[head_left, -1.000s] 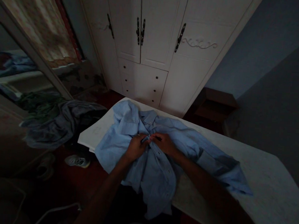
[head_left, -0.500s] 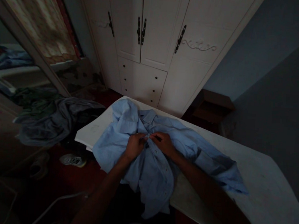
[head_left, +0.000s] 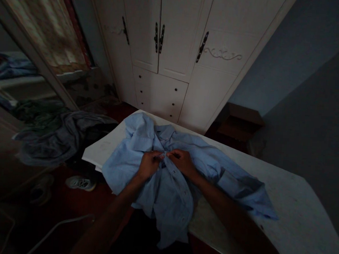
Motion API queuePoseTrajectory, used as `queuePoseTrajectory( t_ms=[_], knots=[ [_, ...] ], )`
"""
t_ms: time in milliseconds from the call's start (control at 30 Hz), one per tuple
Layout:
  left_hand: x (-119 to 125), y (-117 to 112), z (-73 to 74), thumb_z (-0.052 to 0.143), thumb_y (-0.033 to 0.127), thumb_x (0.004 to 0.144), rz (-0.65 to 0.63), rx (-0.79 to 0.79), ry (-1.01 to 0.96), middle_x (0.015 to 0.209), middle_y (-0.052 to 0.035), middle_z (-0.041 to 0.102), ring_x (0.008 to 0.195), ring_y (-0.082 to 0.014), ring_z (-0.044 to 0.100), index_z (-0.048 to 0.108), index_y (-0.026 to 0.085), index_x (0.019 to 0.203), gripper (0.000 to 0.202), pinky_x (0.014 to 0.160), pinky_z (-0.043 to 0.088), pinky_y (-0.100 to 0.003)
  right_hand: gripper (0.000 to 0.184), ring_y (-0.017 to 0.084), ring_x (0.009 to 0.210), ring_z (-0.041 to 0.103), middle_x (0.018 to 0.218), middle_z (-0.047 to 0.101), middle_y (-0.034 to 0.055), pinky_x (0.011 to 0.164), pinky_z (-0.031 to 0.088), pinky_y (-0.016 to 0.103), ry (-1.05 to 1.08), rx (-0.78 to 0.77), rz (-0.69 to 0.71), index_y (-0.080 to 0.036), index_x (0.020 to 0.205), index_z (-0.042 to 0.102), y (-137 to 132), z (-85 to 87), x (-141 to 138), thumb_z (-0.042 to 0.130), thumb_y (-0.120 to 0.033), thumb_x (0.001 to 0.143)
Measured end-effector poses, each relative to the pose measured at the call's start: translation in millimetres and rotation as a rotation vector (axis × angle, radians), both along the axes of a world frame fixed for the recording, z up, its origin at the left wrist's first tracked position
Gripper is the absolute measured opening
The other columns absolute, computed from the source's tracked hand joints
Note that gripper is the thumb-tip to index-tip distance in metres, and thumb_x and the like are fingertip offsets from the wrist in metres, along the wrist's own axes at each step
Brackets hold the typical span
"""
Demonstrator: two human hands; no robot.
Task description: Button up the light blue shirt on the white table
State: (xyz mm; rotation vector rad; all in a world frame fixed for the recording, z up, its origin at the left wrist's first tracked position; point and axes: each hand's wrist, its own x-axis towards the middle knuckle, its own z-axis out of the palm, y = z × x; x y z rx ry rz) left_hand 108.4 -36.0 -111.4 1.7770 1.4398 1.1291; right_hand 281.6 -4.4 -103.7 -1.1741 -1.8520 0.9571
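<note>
Head view: the shirt [head_left: 164, 196] lies on the desk [head_left: 294, 205] in front of me, directly under and between my two hands. The fingers [head_left: 156, 154] of my left hand [head_left: 147, 165] are drawn together, pinching the shirt near the top of its front opening. My right hand [head_left: 183, 162] meets them from the other side, thumb and fingertips almost closed on the edge of the same cloth. The two sets of fingertips stand just beside each other; I cannot tell whether a button sits between them.

The collar [head_left: 166, 133] lies just beyond my fingers, toward the wardrobe [head_left: 174, 57]. From my grip, the placket [head_left: 180, 187] with its buttonholes curves down toward me, and the hem hangs over the desk's near edge. One sleeve [head_left: 240, 190] stretches out to the right, past my right forearm; more cloth lies bunched to the left of the collar.

Left of the desk are some heaped clothes [head_left: 60, 136], with a shoe [head_left: 80, 183] below them on the red floor [head_left: 76, 207].
</note>
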Motion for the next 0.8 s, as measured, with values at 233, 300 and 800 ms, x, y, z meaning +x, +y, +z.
queuePoseTrajectory(
  t_ms=[233, 300, 800],
  knots=[
    [-1, 0, 0.9, 0.059, 0.024, 0.082, 0.018, 0.05, -0.074, 0.07, -0.0024, 0.07, 0.067, -0.0161, 0.063, 0.073, 0.018, 0.071, 0.019, 0.066, 0.049, -0.025, 0.029, 0.014, 0.061, 0.059, 0.065, 0.065, -0.0002, 0.058, 0.041, 0.023, 0.031, -0.051, 0.005, -0.016, 0.073, 0.07, 3, 0.8, -2, 0.06, -0.042, 0.08],
    [0, -2, 2.8, 0.059, 0.029, 0.082, 0.039, 0.041, -0.13, 0.068, -0.002, 0.069, 0.065, -0.0158, 0.062, 0.073, 0.018, 0.072, 0.021, 0.063, 0.048, -0.025, 0.025, 0.013, 0.06, 0.058, 0.063, 0.064, -0.0004, 0.057, 0.041, 0.022, 0.004, -0.02, -0.037, -0.017, 0.069, 0.067, 7, -2.0, -3, 0.059, -0.038, 0.08],
    [-28, -15, 8.6, 0.055, 0.042, 0.084, 0.321, -0.006, -0.374, 0.071, 0.0003, 0.063, 0.063, -0.0135, 0.056, 0.066, 0.014, 0.111, 0.04, 0.063, 0.046, -0.024, 0.022, 0.009, 0.053, 0.041, 0.056, 0.044, -0.0062, 0.052, 0.031, 0.021, 0.158, -0.225, 0.236, -0.019, 0.061, 0.05, 24, 22.4, 31, 0.057, -0.037, 0.072]
  ],
)
